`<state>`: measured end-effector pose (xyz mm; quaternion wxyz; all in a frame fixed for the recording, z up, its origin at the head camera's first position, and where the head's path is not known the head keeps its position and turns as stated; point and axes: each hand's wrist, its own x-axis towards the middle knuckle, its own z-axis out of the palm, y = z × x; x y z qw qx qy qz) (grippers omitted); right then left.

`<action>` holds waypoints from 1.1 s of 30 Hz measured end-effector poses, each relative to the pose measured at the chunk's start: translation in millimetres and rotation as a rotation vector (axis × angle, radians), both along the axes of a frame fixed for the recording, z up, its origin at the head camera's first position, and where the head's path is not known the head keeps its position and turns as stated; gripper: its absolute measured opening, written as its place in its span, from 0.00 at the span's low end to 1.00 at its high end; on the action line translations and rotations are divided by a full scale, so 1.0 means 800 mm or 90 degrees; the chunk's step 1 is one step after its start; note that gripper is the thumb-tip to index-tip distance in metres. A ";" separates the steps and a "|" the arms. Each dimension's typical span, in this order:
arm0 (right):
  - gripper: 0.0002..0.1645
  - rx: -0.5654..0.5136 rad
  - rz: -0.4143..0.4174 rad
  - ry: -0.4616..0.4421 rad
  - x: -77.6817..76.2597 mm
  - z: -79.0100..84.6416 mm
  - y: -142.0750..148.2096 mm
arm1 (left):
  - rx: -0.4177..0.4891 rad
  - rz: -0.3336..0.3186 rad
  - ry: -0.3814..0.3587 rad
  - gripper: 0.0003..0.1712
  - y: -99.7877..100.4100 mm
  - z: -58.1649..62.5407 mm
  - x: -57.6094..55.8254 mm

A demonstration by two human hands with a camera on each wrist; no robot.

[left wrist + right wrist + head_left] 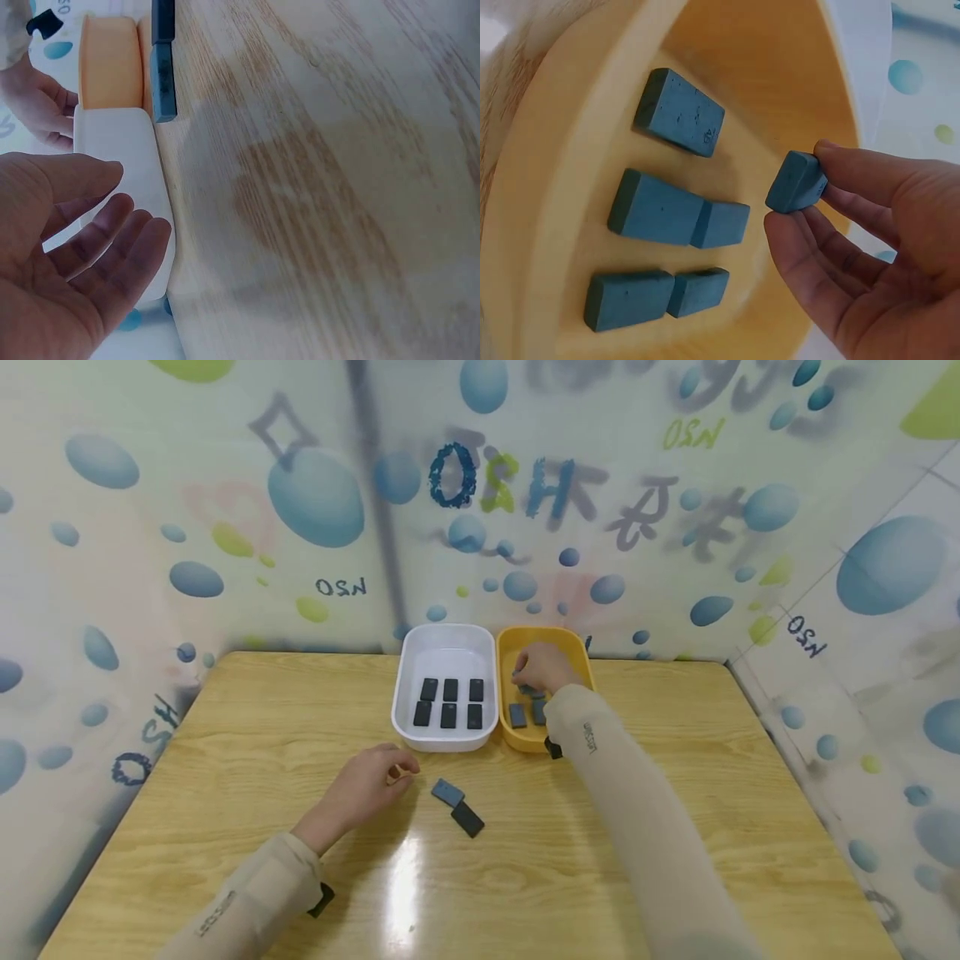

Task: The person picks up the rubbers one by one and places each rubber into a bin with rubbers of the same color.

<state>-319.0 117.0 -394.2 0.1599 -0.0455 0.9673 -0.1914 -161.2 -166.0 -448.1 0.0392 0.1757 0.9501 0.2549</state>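
My right hand (547,668) reaches into the yellow bin (522,741). Between thumb and fingertips it pinches a blue-grey rectangular block (796,181), held above the bin's floor. Several matching blocks lie in that bin, including a single one (680,112) and two pairs set end to end. My left hand (367,789) hovers over the table in front of the white bin (446,743), fingers loosely bent and holding nothing. To its right, a blue-grey block (447,792) and a black block (468,819) lie corner to corner on the wood.
Several black blocks (448,716) lie in two rows inside the white bin, which stands directly left of the yellow one. Both bins are near the back edge of the wooden table (300,710), by a wall covering (525,560) printed with blue drops and letters.
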 end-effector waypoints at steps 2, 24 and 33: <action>0.11 -0.006 -0.020 -0.014 -0.003 -0.003 -0.004 | 0.000 0.000 0.000 0.06 -0.001 0.000 0.000; 0.12 -0.005 -0.068 -0.073 -0.025 -0.037 -0.017 | -0.002 0.019 -0.004 0.06 -0.007 -0.005 0.003; 0.08 -0.009 -0.108 -0.083 -0.025 -0.045 -0.026 | -0.001 0.029 -0.017 0.07 -0.010 -0.007 0.001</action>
